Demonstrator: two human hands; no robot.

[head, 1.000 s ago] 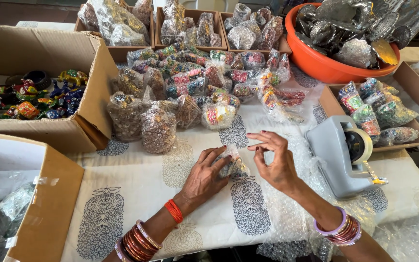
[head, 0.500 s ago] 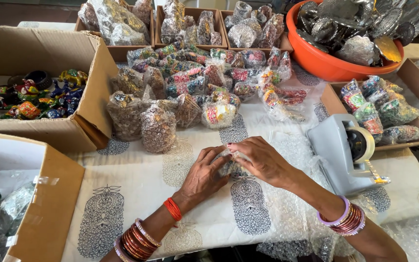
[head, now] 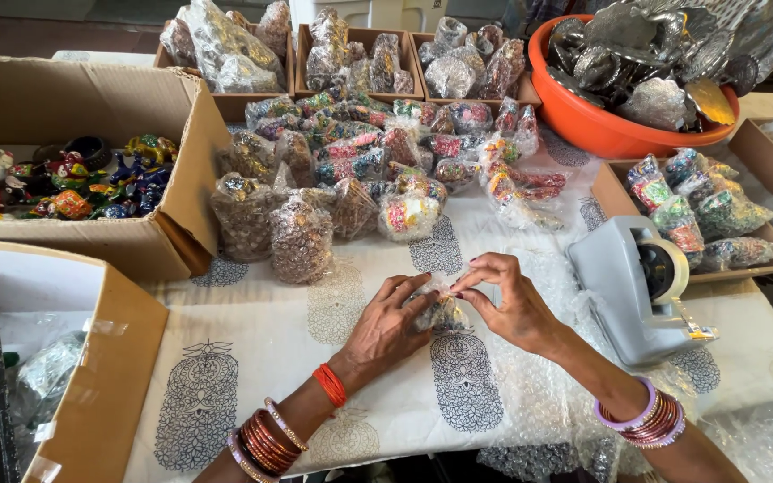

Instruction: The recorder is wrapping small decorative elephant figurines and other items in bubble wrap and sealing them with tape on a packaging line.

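Observation:
My left hand (head: 388, 326) and my right hand (head: 505, 300) meet over a small object wrapped in bubble wrap (head: 440, 309) on the white printed tablecloth (head: 252, 358). Both hands grip it: the left fingers press its left side, the right fingers pinch the wrap at its top. What is inside the wrap is mostly hidden. Bangles and a red thread sit on both wrists.
A grey tape dispenser (head: 637, 286) stands right of my hands. A pile of bubble-wrapped items (head: 360, 179) lies ahead. Cardboard box of colourful figurines (head: 64, 179) at left, another open box (head: 73, 358) near left, orange tub (head: 619, 125) of wrapped silver pieces far right, tray (head: 700, 215).
My right hand swung over the wrapped object and back to its right side, fingers now pinching the top. The left hand stayed on the object.

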